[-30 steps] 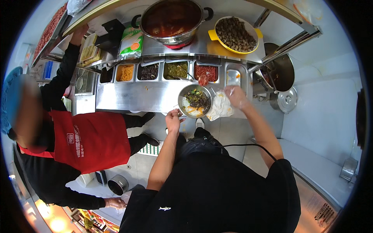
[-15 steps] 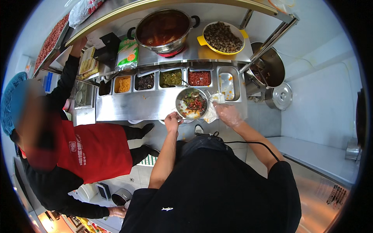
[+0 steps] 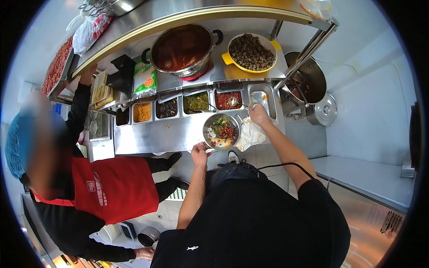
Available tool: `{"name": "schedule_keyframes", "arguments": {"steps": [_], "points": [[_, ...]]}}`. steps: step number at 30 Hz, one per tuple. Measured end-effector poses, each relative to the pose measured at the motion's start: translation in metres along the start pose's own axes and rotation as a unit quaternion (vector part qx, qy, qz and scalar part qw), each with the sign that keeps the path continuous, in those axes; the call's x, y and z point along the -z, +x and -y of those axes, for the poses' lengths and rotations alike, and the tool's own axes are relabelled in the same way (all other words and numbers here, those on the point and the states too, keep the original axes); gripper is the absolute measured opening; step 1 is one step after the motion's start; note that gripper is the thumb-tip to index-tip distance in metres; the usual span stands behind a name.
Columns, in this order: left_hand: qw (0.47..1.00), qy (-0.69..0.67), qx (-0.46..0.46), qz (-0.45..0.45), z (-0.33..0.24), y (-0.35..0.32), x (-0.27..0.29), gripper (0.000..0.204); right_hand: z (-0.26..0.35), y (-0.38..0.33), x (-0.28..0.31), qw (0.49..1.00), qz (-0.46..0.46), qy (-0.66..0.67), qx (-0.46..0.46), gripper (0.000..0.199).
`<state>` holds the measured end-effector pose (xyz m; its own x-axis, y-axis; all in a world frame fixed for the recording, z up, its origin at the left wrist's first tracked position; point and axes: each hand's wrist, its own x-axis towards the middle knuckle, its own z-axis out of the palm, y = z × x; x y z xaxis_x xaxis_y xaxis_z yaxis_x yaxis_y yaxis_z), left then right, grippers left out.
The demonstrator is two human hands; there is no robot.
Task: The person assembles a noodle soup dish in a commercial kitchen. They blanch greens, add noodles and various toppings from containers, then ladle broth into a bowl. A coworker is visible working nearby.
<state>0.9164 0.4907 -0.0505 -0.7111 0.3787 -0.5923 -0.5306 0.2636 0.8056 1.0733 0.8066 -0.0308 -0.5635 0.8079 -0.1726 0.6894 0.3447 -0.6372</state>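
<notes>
A round metal bowl (image 3: 206, 123) of mixed food, with red chopped pieces, greens and something white, stands at the front of the steel counter. My left hand (image 3: 199, 153) is closed at its lower left rim. In my gloved right hand (image 3: 258, 114) is the handle of a metal spoon (image 3: 233, 102). The spoon's head is over the tray of red chopped topping (image 3: 223, 105), and I cannot tell whether it touches it. Just below my right hand, a crumpled white cloth (image 3: 251, 135) lies beside the bowl.
Trays of green (image 3: 195, 102), dark (image 3: 167, 108) and orange (image 3: 142, 112) toppings line the counter. A pot of red broth (image 3: 181, 49) and a yellow-handled bowl of dark pieces (image 3: 251, 52) stand on the shelf. To the left is a co-worker in a red apron (image 3: 120, 190).
My right hand has gone from the cloth up toward the trays and now holds a spoon over the red topping. The left hand stays at the bowl.
</notes>
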Motion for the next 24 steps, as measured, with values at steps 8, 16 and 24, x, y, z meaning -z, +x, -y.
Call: {"name": "schedule_keyframes", "arguments": {"steps": [8, 16, 24], "points": [[0.999, -0.03, 0.036, 0.023, -0.011, -0.01, 0.004, 0.028, -0.015, 0.063, -0.086, 0.993, 0.034, 0.035, -0.105, 0.032], [0.997, -0.029, 0.067, 0.022, -0.018, -0.012, 0.004, 0.024, -0.004, 0.058, -0.092, 0.986, 0.1, -0.001, -0.13, 0.029], [0.997, -0.008, 0.052, 0.061, -0.025, -0.014, 0.009, 0.021, 0.009, 0.049, -0.053, 0.977, 0.139, -0.146, -0.064, 0.024]]}}
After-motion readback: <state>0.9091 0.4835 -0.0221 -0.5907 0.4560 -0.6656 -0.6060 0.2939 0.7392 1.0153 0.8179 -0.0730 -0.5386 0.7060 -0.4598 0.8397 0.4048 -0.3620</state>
